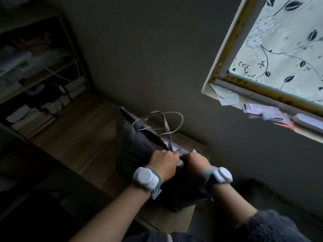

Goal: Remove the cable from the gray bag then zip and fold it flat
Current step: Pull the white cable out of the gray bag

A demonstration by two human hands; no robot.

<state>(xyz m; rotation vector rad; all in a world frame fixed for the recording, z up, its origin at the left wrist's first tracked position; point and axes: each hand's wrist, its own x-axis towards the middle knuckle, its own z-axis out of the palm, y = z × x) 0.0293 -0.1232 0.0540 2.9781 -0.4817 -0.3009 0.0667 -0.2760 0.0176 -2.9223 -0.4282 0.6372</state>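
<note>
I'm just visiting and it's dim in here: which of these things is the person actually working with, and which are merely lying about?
Part of the job:
gray bag, gripped at its near end
pale cable, looping out of the bag's top
left hand and right hand, both closed on the bag

Just lying about:
shelf unit with its clutter
papers under the window
cardboard box beneath the bag

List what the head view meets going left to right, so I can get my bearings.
shelf unit → gray bag → left hand → right hand → patterned window.
</note>
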